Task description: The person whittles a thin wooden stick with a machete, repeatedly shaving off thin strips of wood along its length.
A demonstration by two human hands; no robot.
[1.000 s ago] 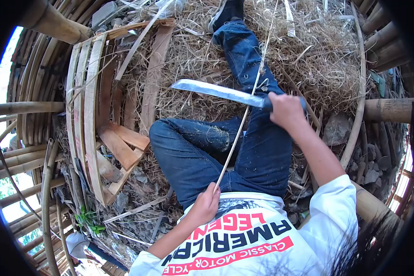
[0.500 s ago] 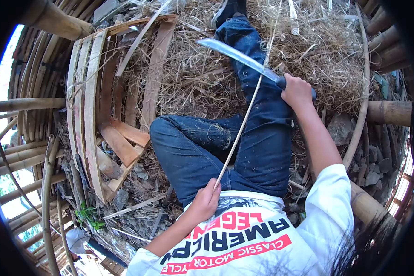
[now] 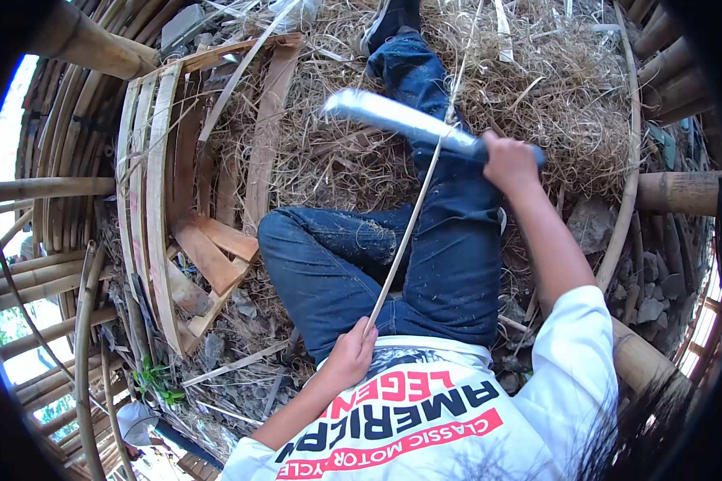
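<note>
My left hand [image 3: 351,353] is closed round the near end of a thin bamboo strip [image 3: 411,232], close to my waist. The strip runs up and away over my stretched leg. In my right hand [image 3: 512,163] is the dark handle of a long machete [image 3: 393,118], its blade pointing left and slightly blurred. The blade lies across the strip above my shin, and a small curl of shaving [image 3: 451,115] shows where they meet.
Thin shavings [image 3: 569,120] cover the ground around my outstretched leg. A slatted wooden crate [image 3: 162,144] lies to the left. Bamboo poles [image 3: 52,187] stand on both sides, with stones [image 3: 592,224] at the right. A person in a pale hat [image 3: 136,423] shows at the lower left.
The machete and my right hand have moved slightly left and nearer to me along the strip. A curl of shaving now shows at the blade. My left hand has shifted slightly left.
</note>
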